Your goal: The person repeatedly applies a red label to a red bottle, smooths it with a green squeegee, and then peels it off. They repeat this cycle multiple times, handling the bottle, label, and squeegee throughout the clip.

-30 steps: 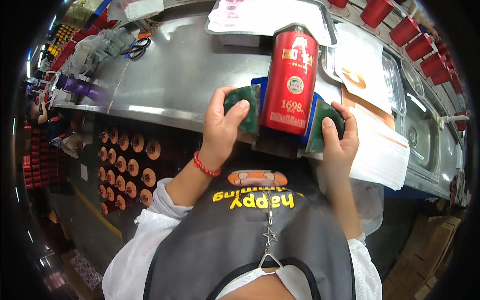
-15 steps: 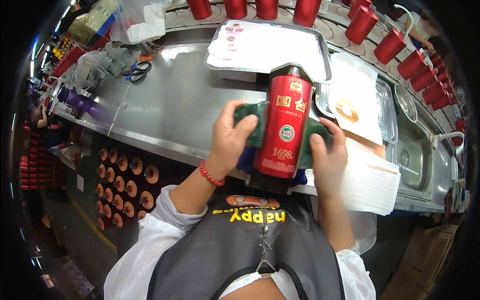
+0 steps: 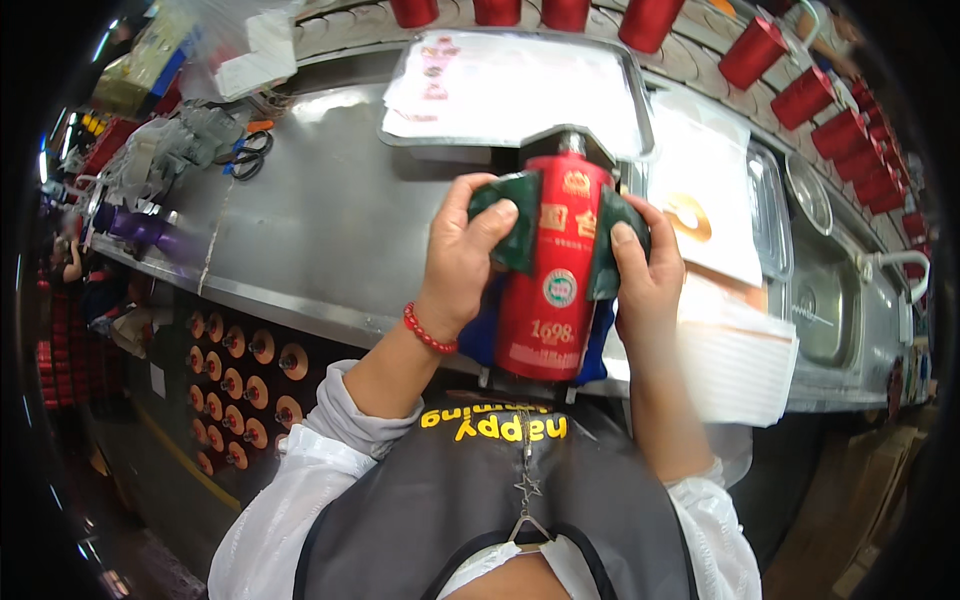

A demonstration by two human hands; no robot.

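Observation:
A red bottle [image 3: 545, 325] with gold and white print lies in front of me, its neck pointing away, in a dark holder [image 3: 598, 148]. Blue cloth [image 3: 597, 348] shows along both its sides. My left hand [image 3: 458, 245] is closed on a dark green pad [image 3: 517, 238], thumb on top, and the pad lies against the bottle's left side. On the opposite side my right hand [image 3: 648, 268] grips a second dark green pad [image 3: 606, 262], which touches the bottle's right edge. The fingers under both pads are partly hidden.
Beyond the bottle sits a metal tray [image 3: 640, 100] of printed label sheets. White paper sheets [image 3: 745, 375] and a sink [image 3: 830, 315] are at right. Scissors [image 3: 250, 155] lie at left. Red bottles [image 3: 650, 22] line a conveyor behind; several more stand below the steel table [image 3: 310, 215].
Both pads have come in against the bottle, where the right one stood a little off its side before. The whole view has shifted slightly.

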